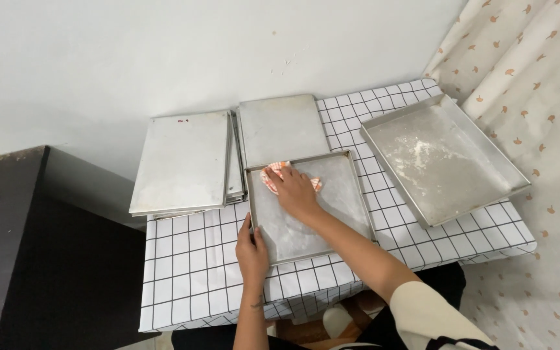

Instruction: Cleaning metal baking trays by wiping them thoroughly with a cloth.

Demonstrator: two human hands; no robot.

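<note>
White wall rises behind a small desk [189, 272] covered with a white cloth printed in a black grid, with a patterned curtain [539, 78] hanging at the right and a dark cabinet [27, 259] at the left. On the desk sit several metal baking trays: an upturned stack [183, 162] at the back left, another upturned tray [280, 129] behind the middle, a large floury tray [439, 159] at the right whose near corner reaches close to the desk's edge, and a shallow tray [332, 214] in the middle where the work is. The right hand [296, 191] lies palm down inside that shallow tray, fingers spread fairly flat, pressing an orange-and-white cloth [273, 175] against the tray floor near its far left corner. The left hand [252, 249] is curled over the tray's near left rim, thumb on top, gripping it to hold it steady. I judge the main risk to be the tray sliding on the loose tablecloth if the pressing hand pushes harder than the left hand can brace; that could drag the cloth cover and nudge the neighbouring trays. The large floury tray looks most exposed, since a tug on the cover could tip it off the edge. Thin tray rims could also nick the gripping fingers.
</note>
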